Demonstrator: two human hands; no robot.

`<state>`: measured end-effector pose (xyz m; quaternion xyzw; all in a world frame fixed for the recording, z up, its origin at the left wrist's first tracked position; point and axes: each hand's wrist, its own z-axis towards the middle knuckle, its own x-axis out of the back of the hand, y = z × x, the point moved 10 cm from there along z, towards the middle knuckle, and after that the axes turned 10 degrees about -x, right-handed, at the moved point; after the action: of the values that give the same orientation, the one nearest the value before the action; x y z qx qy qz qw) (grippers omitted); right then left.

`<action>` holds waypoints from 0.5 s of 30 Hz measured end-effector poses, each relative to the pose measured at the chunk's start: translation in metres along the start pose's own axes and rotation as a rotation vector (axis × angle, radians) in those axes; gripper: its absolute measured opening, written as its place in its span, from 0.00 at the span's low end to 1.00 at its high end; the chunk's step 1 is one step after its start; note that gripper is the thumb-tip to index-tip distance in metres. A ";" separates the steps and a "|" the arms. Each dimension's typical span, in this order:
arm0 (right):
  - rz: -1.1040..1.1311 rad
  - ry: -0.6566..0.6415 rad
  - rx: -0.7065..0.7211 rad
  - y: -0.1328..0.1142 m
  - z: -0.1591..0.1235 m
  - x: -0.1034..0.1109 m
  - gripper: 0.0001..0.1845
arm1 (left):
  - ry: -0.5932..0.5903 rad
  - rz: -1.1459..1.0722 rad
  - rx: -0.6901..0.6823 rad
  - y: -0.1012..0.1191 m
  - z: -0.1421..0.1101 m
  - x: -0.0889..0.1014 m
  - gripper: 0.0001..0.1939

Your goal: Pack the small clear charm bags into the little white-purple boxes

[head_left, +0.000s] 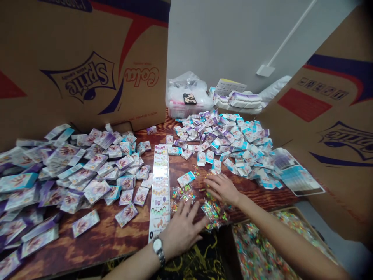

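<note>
My left hand (184,224), with a watch (158,249) on its wrist, lies palm down at the table's front edge. Its fingers are spread over small clear packets of colourful candy (180,194). Further right, my right hand (223,189) is stretched out flat, its fingertips near a few more packets; its palm side is hidden. Between the two hands lies a heap of candy packets (214,212). One small white and blue box (186,179) rests just beyond my left fingers. A long printed sticker strip (159,186) lies left of that hand.
Many small boxes are piled at left (96,190) and at back right (233,136). A carton (291,217) of candy packets stands below the table's right front edge. Large cardboard cartons (140,46) flank both sides. Plastic bags (186,85) and a stack of flat boxes (244,99) sit behind.
</note>
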<state>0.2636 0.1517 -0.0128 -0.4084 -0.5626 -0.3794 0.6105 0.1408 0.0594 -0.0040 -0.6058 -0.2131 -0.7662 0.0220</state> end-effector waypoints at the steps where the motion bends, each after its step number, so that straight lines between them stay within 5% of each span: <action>1: 0.003 0.034 -0.018 -0.002 0.015 0.000 0.20 | -0.009 -0.007 -0.052 0.008 0.005 -0.002 0.28; 5: -0.001 0.081 -0.035 -0.010 0.059 -0.014 0.20 | -0.077 -0.003 -0.223 0.025 0.025 -0.021 0.23; 8: -0.008 0.073 0.004 -0.016 0.054 -0.020 0.18 | -0.096 0.037 -0.172 0.011 0.030 -0.027 0.24; 12: -0.002 0.006 0.100 -0.028 0.024 -0.009 0.16 | -0.038 0.097 -0.102 -0.001 0.026 -0.008 0.26; 15: 0.011 -0.082 0.041 -0.027 0.035 0.000 0.16 | 0.004 0.101 -0.146 0.006 0.021 0.007 0.23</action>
<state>0.2257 0.1745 -0.0096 -0.4141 -0.5926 -0.3472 0.5974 0.1599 0.0628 0.0078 -0.6144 -0.1258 -0.7787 0.0166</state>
